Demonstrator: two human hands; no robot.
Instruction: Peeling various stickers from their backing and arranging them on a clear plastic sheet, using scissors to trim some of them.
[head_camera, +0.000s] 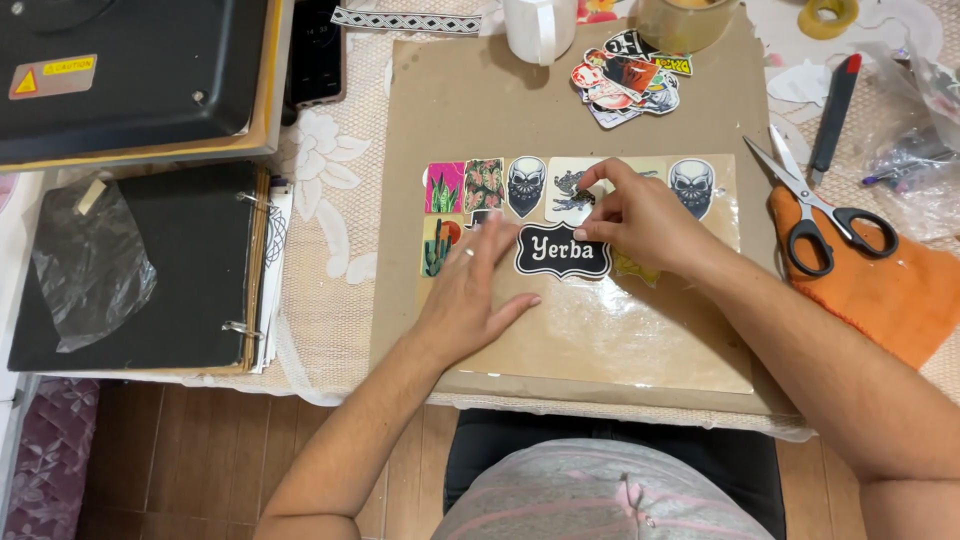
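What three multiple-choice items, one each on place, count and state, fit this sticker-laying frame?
1. Where do the scissors lie?
A. On the orange cloth
B. On the black binder
C. On the floor

2. How many skull stickers show in the top row?
A. One
B. Two
C. Four

3. What is the left hand doing?
A. Gripping scissors
B. Lying flat on the clear film
C. Lifting the mug

Answers: 1 A, the handles rest on the cloth. 2 B, one skull sticker sits left of the right hand, another right. 3 B, its fingers are spread, palm down.
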